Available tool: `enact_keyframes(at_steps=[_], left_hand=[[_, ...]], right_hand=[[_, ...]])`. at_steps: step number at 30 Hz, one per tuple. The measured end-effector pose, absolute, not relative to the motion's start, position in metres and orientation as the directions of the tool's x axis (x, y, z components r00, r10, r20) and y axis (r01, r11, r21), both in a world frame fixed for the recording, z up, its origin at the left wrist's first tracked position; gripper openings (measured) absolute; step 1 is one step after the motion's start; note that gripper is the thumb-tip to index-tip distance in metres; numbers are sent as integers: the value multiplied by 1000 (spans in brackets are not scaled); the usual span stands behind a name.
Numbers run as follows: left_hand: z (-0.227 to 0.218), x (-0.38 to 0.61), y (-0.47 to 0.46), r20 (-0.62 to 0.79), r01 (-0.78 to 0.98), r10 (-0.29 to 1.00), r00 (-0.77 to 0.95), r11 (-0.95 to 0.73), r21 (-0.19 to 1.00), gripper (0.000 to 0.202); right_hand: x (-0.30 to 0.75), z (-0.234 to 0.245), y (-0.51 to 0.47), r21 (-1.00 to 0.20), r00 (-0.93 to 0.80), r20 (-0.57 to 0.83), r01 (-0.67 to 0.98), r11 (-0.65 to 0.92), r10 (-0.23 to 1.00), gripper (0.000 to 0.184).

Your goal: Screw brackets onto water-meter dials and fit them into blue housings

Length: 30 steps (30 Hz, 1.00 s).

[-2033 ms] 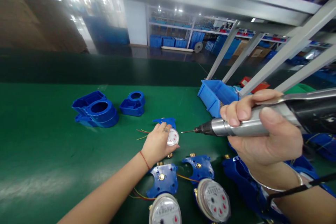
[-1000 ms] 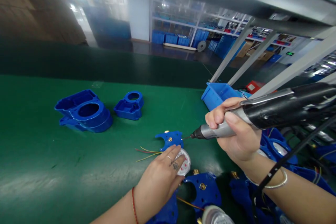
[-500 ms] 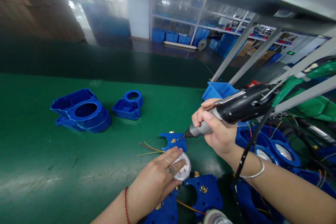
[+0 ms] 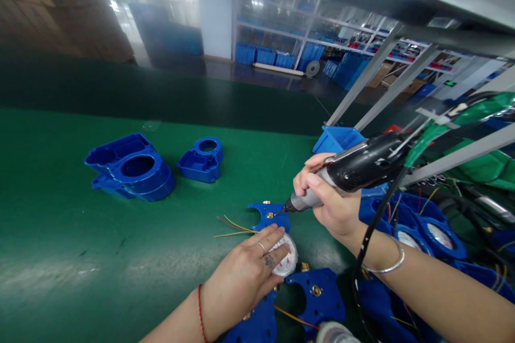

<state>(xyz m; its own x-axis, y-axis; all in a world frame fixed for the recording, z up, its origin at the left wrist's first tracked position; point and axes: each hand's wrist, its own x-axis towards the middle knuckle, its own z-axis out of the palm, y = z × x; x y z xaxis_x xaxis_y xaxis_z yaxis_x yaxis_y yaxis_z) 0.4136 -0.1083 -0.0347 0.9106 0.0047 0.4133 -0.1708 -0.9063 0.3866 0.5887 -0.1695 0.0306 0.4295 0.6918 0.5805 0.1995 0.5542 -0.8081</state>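
Observation:
My right hand (image 4: 332,193) is wrapped round an electric screwdriver (image 4: 348,171), tilted with its tip down to the left. The bit reaches a blue plate (image 4: 278,215) with a brass fitting; whether it sits on a screw is too small to tell. My left hand (image 4: 253,262) lies over a round white meter dial (image 4: 288,260), gripping it at the near side of the plate. Thin red and yellow wires (image 4: 235,226) stick out left from under my fingers. Close by my left hand is another blue plate (image 4: 322,295) with a brass fitting.
Two blue housings, a large one (image 4: 139,169) and a small one (image 4: 201,161), stand on the green table (image 4: 80,236). A blue bin (image 4: 338,139) is beyond the screwdriver. Blue housings with dials (image 4: 440,236) crowd the right side. The screwdriver's black cable (image 4: 362,257) hangs across my right forearm.
The whole view has shifted slightly, so things appear a little further right. Both hands keep their grips, and the screwdriver bit stays at the blue plate.

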Motion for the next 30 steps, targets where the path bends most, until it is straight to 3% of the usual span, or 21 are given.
enact_keyframes(at_steps=[12,30], left_hand=[[-35,413,-109,397,-180,-31,917,-922,343,40],[-37,414,-108,389,-193,-25,921,-897,399,40]], right_hand=[[579,30,-163,-816,431,572,212,538,698,17],[576,31,-161,-824,430,560,202,529,708,13]])
